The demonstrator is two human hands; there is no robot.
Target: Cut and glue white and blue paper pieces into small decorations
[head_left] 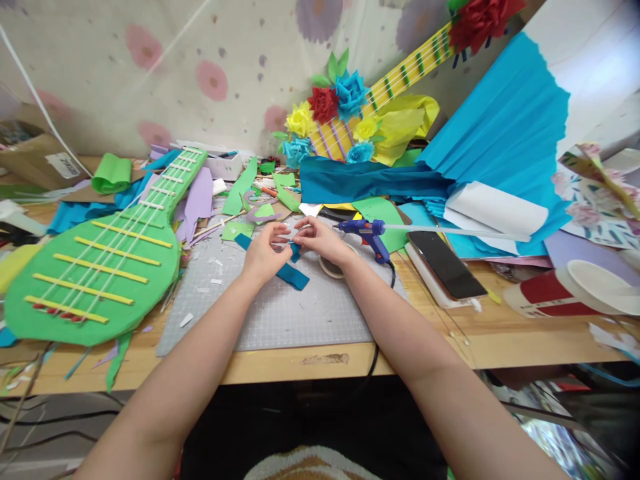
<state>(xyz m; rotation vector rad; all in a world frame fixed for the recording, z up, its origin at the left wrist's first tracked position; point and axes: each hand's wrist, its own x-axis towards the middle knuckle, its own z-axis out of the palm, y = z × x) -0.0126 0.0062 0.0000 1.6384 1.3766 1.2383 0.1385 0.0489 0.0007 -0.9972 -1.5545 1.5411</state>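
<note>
Close together above the grey cutting mat (215,320), both my hands have bent, pinching fingers. My left hand (267,250) and my right hand (319,239) meet at a small piece of blue crepe paper (296,253), partly hidden by the fingers. Below them on the mat lies a blue crepe paper strip (293,277); more blue paper (243,241) shows beyond my left hand. A roll of tape (331,268) sits partly under my right wrist. To the right of that wrist rests a blue hot glue gun (367,233) with a long glue stick in its back.
At left lies a green paper lute (95,273) with yellow strips. A flower-covered yellow instrument (400,79) leans on the wall. Colored paper scraps (243,190) crowd the back. On the right are a phone (447,265), a tipped paper cup (545,293) and blue crepe paper (505,140).
</note>
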